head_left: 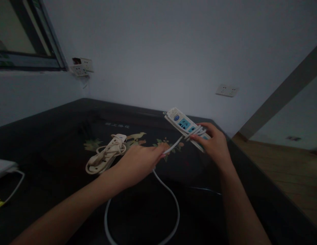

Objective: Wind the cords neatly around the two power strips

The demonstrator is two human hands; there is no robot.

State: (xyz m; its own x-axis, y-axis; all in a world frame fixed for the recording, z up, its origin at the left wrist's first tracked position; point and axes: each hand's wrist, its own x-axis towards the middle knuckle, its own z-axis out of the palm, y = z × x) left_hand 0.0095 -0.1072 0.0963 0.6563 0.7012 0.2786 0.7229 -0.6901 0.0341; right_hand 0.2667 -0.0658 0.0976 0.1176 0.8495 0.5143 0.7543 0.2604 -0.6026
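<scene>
My right hand [211, 139] grips a white power strip [174, 114] with blue socket faces, held tilted above the dark table. Several turns of its white cord [171, 149] go round the strip near my fingers. The cord runs to my left hand [145, 158], which is closed on it a short way from the strip. From there the cord drops and hangs in a wide loop below. Behind my left hand lies a second power strip [111, 149], cream-coloured, with its own cord wound about it.
The black glossy table [199, 207] has a printed flower-and-bird pattern. At the left edge sits a white device [3, 167] with a cable. Wall sockets [226, 91] are at the back, and another socket plate [79, 70] hangs loose by the window. Wooden floor [288, 170] shows at right.
</scene>
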